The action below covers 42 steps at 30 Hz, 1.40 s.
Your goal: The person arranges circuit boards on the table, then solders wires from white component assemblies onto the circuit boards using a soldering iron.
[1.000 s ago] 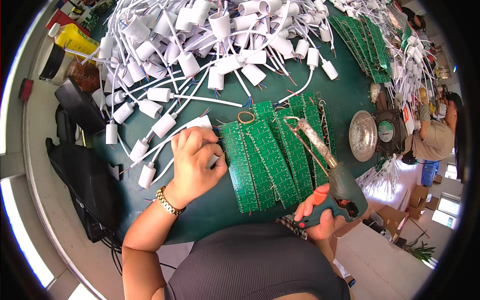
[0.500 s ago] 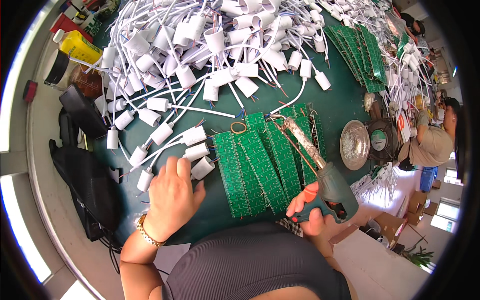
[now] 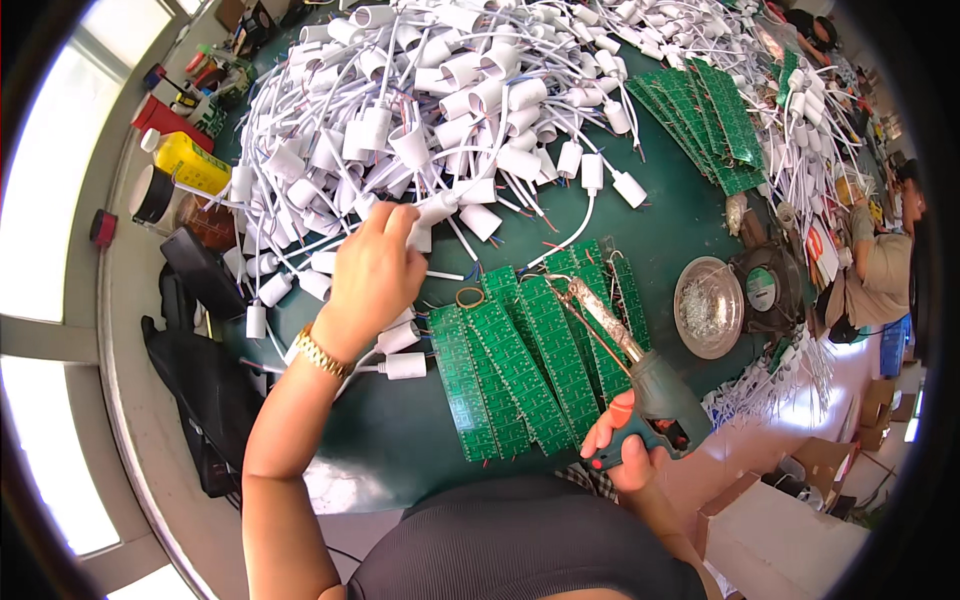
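Note:
My left hand (image 3: 375, 275) reaches over the near edge of a pile of white lamp sockets with cables (image 3: 480, 95). Its fingers are bent, with thumb and forefinger apart, beside a white socket (image 3: 436, 208); the hand partly hides the sockets beneath it. In my right hand (image 3: 628, 440) is a dark green soldering gun (image 3: 665, 395), gripped by its handle, a fingertip at the orange trigger. Its metal barrel points up and left above several overlapping green circuit board panels (image 3: 490, 380). A brown rubber band (image 3: 469, 297) lies by the panels' far edge.
A metal bowl (image 3: 709, 308) of clear bits stands at the right, beside a round black fan (image 3: 762, 290). More green panels (image 3: 705, 125) lie beyond. On the left are a black bag (image 3: 205, 385), a phone (image 3: 203, 273) and a yellow bottle (image 3: 190, 162). A person (image 3: 870, 250) sits far right.
My left hand has moved away from the near sockets, up and forward to the pile. The view has shifted a little. My right hand still holds the soldering gun over the panels.

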Each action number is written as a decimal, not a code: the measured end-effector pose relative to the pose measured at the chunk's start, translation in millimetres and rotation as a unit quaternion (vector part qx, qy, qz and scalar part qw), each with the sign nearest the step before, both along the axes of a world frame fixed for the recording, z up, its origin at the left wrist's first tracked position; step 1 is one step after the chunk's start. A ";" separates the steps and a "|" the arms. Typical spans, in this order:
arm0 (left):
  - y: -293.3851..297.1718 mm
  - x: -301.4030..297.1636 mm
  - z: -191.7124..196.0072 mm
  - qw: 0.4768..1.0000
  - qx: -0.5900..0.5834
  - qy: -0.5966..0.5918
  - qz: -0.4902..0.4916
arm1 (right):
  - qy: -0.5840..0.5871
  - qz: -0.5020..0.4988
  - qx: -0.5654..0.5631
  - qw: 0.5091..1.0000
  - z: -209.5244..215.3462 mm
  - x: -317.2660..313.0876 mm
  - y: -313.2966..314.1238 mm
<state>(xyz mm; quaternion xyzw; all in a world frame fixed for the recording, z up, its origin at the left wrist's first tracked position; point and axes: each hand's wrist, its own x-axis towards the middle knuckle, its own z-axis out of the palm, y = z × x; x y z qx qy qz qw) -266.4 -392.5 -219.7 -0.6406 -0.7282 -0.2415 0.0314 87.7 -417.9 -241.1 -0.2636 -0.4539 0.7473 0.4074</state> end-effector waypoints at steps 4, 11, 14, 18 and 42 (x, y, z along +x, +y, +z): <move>37.4 -1.6 -22.3 0.998 -0.011 0.057 0.026 | -0.027 -0.047 0.037 0.998 5.0 -1.7 -5.7; -22.4 -13.3 11.2 0.923 0.185 -0.331 -0.063 | -0.022 -0.097 0.073 0.992 -0.3 1.2 -5.9; -42.0 1.4 27.1 0.676 0.345 -0.650 -0.038 | -0.003 -0.094 0.042 0.995 -0.7 -1.8 1.3; -91.2 10.5 63.8 0.627 0.190 -0.743 -0.134 | 0.003 -0.076 0.048 0.996 3.7 -4.4 6.8; -108.4 55.1 -32.8 0.996 0.076 0.007 -0.048 | -0.146 0.230 0.128 0.954 11.5 -17.8 -2.5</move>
